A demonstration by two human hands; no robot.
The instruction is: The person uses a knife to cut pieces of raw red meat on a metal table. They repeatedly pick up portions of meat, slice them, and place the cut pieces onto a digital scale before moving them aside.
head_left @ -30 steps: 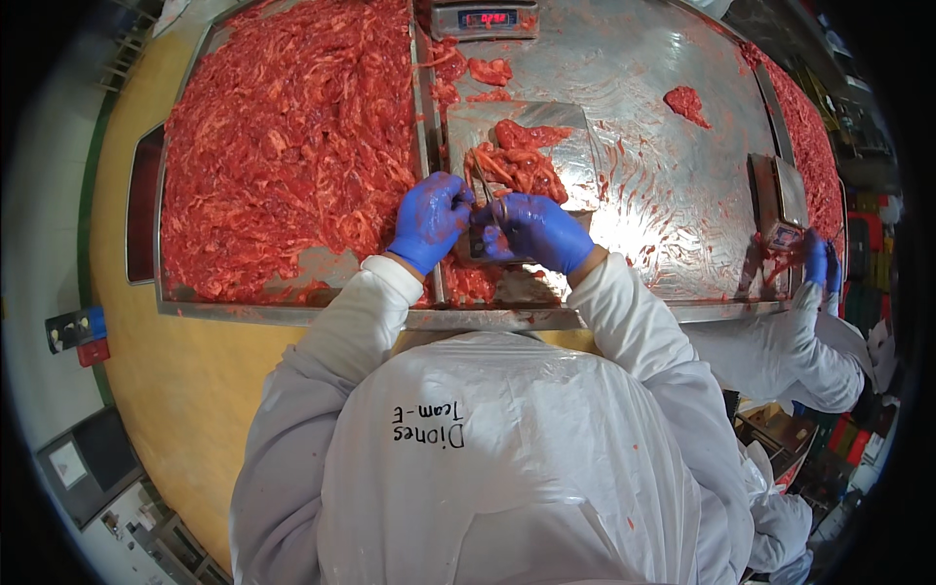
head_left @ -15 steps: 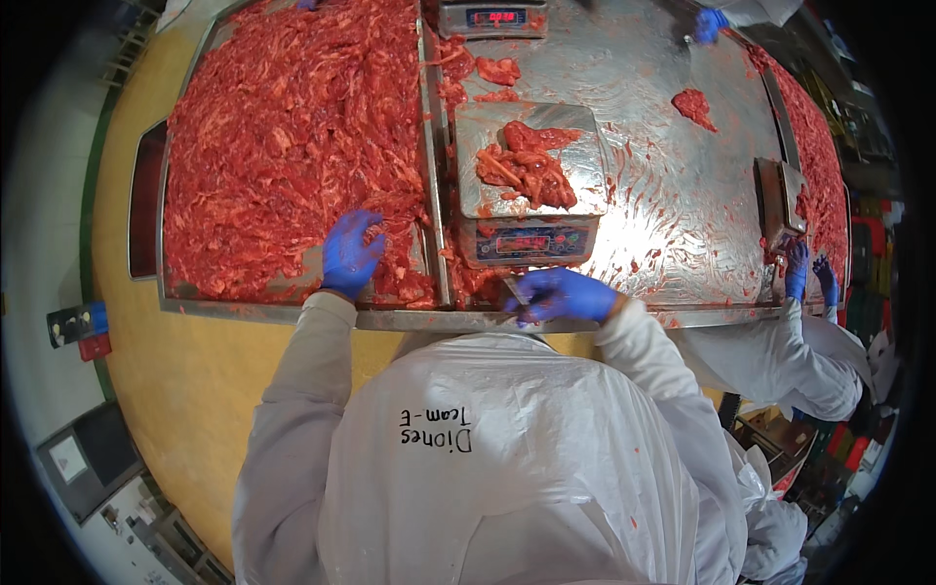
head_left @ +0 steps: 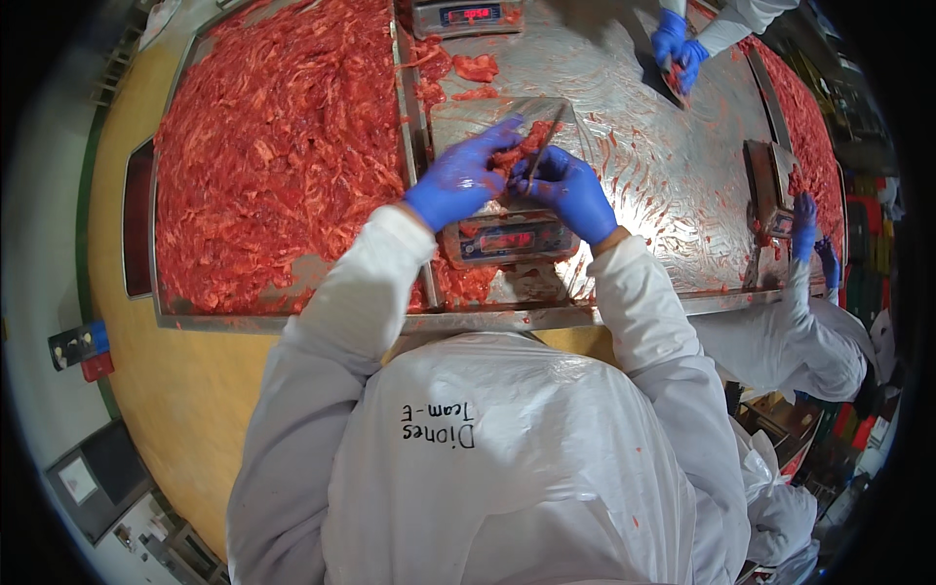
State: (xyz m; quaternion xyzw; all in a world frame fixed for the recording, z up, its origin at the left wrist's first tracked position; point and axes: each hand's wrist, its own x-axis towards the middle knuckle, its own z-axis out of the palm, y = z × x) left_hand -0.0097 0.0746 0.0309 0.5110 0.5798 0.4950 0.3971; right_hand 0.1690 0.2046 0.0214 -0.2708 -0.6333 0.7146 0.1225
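Observation:
Both my hands, in blue gloves, are over the steel plate of a bench scale (head_left: 515, 240). My left hand (head_left: 458, 182) reaches in from the left, its fingers gripping pieces of raw red meat (head_left: 534, 136) above the plate. In my right hand (head_left: 577, 195) is a knife (head_left: 548, 141), its narrow blade pointing away from me and upright beside the meat. The knife's handle is mostly hidden in my closed fingers. My hands hide part of the plate and of the meat.
A large pile of raw meat (head_left: 283, 146) fills the left tray, behind a raised metal divider (head_left: 414, 117). A second scale (head_left: 468, 17) stands beyond. Co-workers' gloved hands (head_left: 680, 54) hold meat at the far right; another person works by a scale (head_left: 773, 205) on the right.
My left hand has moved from the meat pile to the scale and taken hold of meat. My right hand has risen from the table edge with the knife. Co-worker's hands have gripped the loose piece.

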